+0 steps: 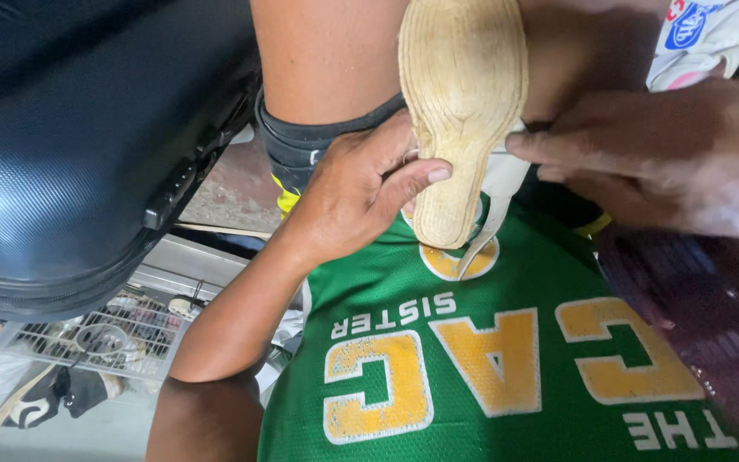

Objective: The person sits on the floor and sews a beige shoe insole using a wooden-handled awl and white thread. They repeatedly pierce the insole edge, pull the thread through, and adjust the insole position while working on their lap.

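Note:
A tan woven shoe sole [462,94] points down toward my chest, its heel end lowest. My left hand [361,188] grips its left edge, thumb pressed across the narrow heel part. My right hand [669,158] comes in from the right, fingertips pinching a whitish strap [493,205] at the sole's right edge. The strap's loose end hangs down over my green shirt with yellow letters [506,368]. My bare knee [327,51] rises behind the sole.
A dark blue hard-shell suitcase [70,154] fills the upper left, close to my left arm. Below it a white wire rack [87,338] holds small items, with shoes [44,393] on the floor. A white printed bag [712,34] lies at the upper right.

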